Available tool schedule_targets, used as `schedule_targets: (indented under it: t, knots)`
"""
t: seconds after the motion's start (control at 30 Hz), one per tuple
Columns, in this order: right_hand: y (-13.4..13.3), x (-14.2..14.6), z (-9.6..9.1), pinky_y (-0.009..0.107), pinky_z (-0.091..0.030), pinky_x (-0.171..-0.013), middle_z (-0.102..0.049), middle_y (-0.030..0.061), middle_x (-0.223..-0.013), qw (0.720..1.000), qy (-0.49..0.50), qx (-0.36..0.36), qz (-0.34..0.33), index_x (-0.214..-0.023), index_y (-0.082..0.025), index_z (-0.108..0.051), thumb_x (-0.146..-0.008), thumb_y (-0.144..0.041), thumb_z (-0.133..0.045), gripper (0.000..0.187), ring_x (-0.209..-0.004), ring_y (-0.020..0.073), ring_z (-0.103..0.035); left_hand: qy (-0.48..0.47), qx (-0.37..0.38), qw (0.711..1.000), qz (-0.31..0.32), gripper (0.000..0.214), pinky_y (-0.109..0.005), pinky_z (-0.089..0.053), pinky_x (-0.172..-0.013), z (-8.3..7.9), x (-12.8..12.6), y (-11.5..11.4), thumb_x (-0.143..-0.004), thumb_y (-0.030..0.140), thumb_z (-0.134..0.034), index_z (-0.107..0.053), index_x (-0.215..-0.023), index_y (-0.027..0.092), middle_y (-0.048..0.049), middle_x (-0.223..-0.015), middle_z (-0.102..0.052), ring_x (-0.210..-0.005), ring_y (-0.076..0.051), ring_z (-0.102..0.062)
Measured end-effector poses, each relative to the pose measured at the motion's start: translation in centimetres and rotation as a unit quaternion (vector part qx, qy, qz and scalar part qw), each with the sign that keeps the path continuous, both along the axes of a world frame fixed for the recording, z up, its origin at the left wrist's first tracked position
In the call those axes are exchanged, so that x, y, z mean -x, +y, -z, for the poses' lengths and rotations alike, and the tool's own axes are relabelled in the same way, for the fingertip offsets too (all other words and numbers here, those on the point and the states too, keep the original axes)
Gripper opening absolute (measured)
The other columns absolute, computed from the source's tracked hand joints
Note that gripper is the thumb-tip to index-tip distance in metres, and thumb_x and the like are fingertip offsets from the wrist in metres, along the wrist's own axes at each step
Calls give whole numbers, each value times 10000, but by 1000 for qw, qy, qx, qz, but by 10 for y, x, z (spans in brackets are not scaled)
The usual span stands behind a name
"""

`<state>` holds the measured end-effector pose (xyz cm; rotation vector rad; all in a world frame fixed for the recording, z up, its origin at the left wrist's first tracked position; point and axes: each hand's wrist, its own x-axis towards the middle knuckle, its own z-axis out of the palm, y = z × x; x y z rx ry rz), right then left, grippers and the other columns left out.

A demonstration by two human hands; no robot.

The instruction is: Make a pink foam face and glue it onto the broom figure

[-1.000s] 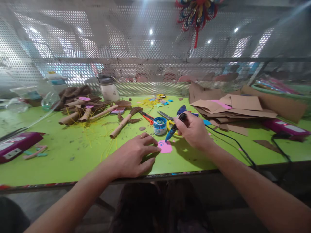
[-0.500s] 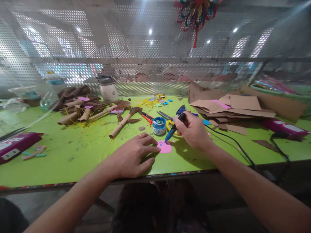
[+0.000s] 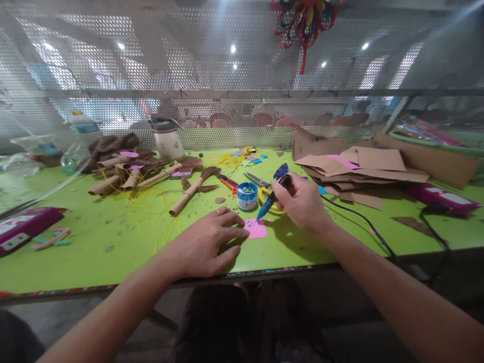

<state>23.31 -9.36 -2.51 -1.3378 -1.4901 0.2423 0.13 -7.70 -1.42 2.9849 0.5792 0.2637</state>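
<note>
My right hand grips a blue corded pen-shaped tool, its tip pointing down at a small pink paper cut-out on the green table. My left hand lies flat on the table with fingers spread, its fingertips pressing the left edge of the pink cut-out. A small round blue tub stands just behind the cut-out.
Scissors and a yellow ring lie behind the tub. Rolled brown paper pieces and a white jar are at back left, cardboard sheets at back right. Purple boxes sit at both sides. A perforated metal screen closes the back.
Hardly anything has changed; the tool tip has lifted very slightly over the pink cut-out while my left hand stays pressed in place.
</note>
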Motion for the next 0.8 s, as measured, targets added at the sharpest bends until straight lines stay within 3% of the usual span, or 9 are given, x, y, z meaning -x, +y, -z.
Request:
schedule_targets:
  t: [0.8]
  knots:
    - [1, 2, 2, 240, -352, -498, -498, -38, -522, 1000, 3, -8, -1, -686, -211, -460, -874, -420, -543, 294, -488, 108, -463, -8, -5, 1000, 3, 319, -434, -443, -963, 1, 1, 2, -881, 233, -495, -667, -1147, 200, -102, -1181, -614, -1075, -260, -551]
